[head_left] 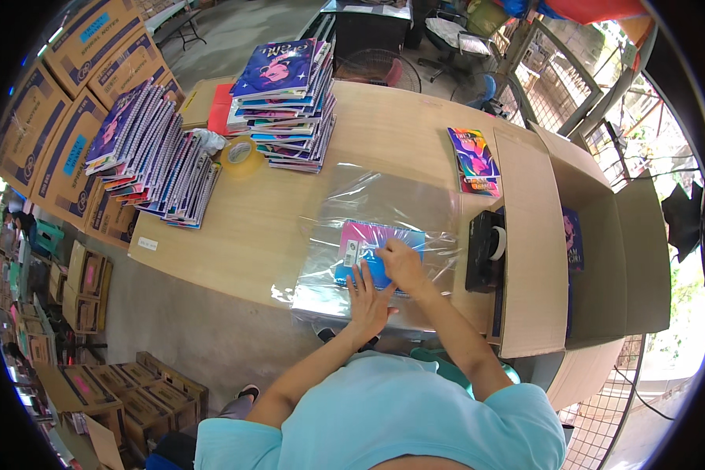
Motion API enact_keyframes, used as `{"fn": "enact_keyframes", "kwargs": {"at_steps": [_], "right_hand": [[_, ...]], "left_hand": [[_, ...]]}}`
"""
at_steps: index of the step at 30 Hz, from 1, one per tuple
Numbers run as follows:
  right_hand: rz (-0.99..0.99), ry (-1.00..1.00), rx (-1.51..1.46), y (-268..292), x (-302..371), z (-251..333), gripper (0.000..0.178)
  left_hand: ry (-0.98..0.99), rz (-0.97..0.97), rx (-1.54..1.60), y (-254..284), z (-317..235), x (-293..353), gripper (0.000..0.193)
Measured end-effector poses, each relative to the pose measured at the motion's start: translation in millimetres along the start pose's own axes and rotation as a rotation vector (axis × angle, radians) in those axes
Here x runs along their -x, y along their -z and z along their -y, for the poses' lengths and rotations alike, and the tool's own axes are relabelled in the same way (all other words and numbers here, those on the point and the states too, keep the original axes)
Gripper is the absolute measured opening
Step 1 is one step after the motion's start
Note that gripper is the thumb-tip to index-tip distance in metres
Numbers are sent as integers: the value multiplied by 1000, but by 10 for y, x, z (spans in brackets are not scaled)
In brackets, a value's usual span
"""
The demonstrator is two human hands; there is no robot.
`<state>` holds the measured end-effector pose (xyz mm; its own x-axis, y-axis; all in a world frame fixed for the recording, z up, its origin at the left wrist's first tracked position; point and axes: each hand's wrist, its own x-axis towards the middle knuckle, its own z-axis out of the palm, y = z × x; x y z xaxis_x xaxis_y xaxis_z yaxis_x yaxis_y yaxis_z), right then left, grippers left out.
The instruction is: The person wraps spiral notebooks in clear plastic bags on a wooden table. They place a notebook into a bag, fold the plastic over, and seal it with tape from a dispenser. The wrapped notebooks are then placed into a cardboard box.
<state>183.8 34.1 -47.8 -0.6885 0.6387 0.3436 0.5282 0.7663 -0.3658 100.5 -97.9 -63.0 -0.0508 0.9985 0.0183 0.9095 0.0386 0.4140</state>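
The left hand point(368, 294) lies flat, fingers spread wide, pressing on the near part of a pink and blue spiral notebook point(368, 247) and the clear plastic sleeve point(384, 200) around it. The right hand point(403, 262) rests on the notebook's right part with its fingers curled narrow at the cover; whether they pinch the film or only press on it cannot be told. The notebook lies inside or under the sleeve, on a stack of clear sleeves at the near edge of the light wooden table point(274, 227), directly in front of the person.

Surrounding items:
- 1 black tape dispenser point(486, 251) just right of the sleeve stack.
- 1 open brown cardboard carton point(595, 258) beyond it, with 1 notebook visible inside.
- 1 colourful notebook point(474, 162) lying alone on the table's far right.
- 1 tall stack of notebooks point(290, 106) at the far side, and 1 leaning row of spiral notebooks point(153, 153) at the left.
- 1 roll of clear tape point(240, 154) between them.

Risks, as judged:
- The glossy film is slippery; uneven pressure from the flat hand could slide the notebook off square or shift the sleeve stack over the near table edge.
- The spiral binding may snag and tear the thin film.
- A sideways sweep of the right forearm could strike the dispenser.
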Motion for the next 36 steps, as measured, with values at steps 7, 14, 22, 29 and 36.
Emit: {"fn": "enact_keyframes", "kwargs": {"at_steps": [7, 14, 22, 29, 36], "right_hand": [[-85, -12, -23, 15, 52, 109, 16], [24, -138, -93, -142, 33, -41, 23], [-140, -9, -74, -172, 119, -118, 29], [-118, -64, -123, -144, 28, -142, 35], [-39, -101, -93, -74, -21, -88, 37]], "left_hand": [[10, 43, -124, -65, 70, -99, 72], [22, 17, -82, -46, 54, -137, 78], [14, -24, -87, -68, 44, -135, 73], [-30, -58, 12, -43, 74, -113, 71], [-11, -22, -14, -65, 85, -114, 66]]}}
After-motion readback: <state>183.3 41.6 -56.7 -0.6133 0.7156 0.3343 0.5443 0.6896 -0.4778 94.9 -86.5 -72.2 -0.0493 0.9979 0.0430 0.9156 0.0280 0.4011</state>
